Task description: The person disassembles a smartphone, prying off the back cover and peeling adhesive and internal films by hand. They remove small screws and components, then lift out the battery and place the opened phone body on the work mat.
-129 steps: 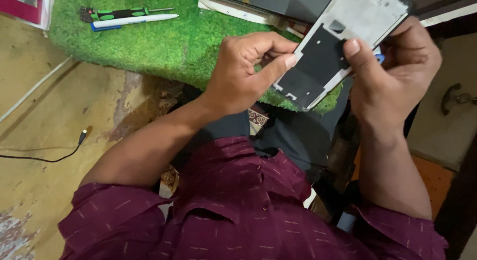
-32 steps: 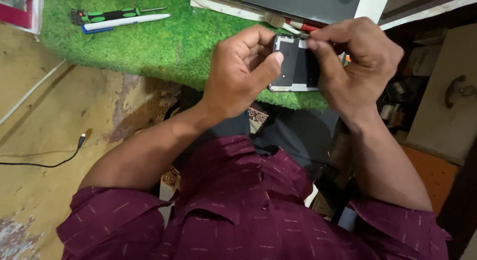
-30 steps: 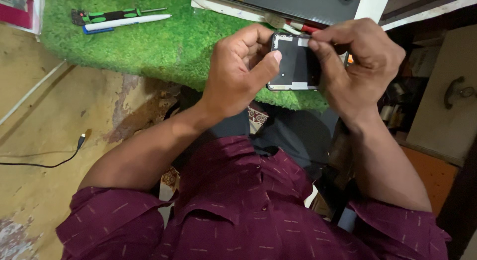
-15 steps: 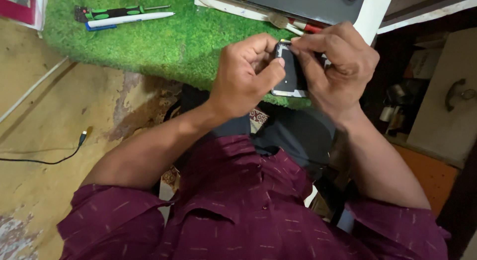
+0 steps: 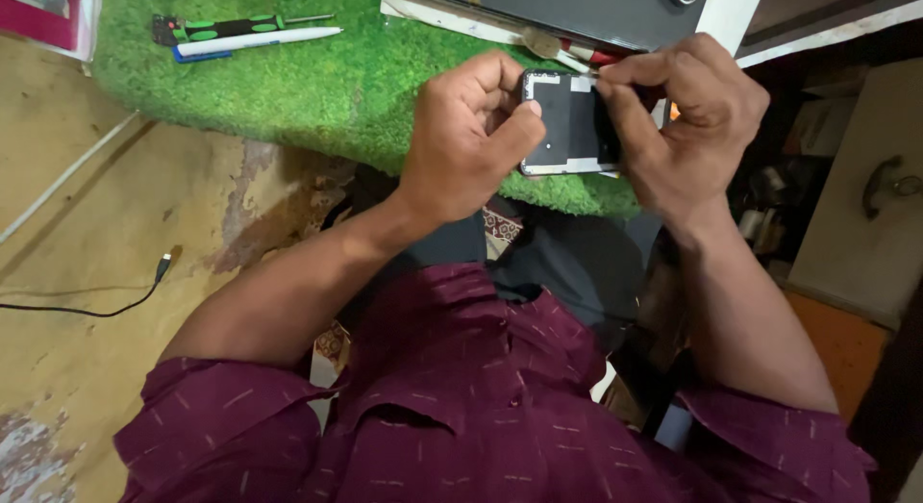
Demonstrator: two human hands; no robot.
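A worn tan floor (image 5: 87, 234) fills the left of the view, and over its upper part lies a green artificial-grass mat (image 5: 317, 80) that reaches across to beneath the hands. The person's maroon patterned shirt (image 5: 481, 407) takes up the lower middle, with both bare forearms rising from its short sleeves toward the mat. Along the mat's far edge rests a large dark flat panel with a pale border (image 5: 577, 8). To the right stands a beige cabinet door with a dark metal handle (image 5: 889, 181). The left hand (image 5: 466, 138) is curled around the left side of a small dark rectangular phone part (image 5: 567, 123), its thumb pressed flat on the dark face and its fingers folded behind the edge. The right hand (image 5: 687, 118) covers the part's right side, with thumb and forefinger pinched together at the upper right corner; whether they grip a tiny piece there cannot be told. The part is held in the air just above the near edge of the mat, between the two hands, its face turned toward the camera and its top and bottom edges pale. At the mat's far left lie a black tool with green grips (image 5: 226, 27) and, just beside it, a white pen with a blue cap (image 5: 255, 43). A thin black cable with a small plug (image 5: 115, 296) trails across the floor, well apart from the hands.
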